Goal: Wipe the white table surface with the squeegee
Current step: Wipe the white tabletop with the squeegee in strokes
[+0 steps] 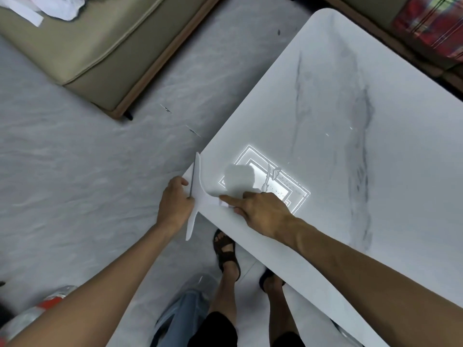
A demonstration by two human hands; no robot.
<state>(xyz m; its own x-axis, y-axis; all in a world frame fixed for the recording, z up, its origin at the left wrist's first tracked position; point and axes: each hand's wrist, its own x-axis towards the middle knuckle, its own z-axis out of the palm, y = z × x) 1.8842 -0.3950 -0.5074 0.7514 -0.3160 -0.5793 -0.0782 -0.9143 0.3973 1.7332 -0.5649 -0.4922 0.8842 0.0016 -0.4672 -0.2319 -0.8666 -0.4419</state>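
At near corner of white grey-veined table (325, 108): white plastic T-shaped squeegee (200, 186), blade overhanging the edge. The right hand (260, 209) grips its handle, forefinger laid along it; the left hand (175, 199) pinches the blade. Water streaks (269, 176) lie by the light patch, so wiping looks part-done, far surface left. By the feet a translucent plastic item (198, 284), possibly a bag; contents unreadable.
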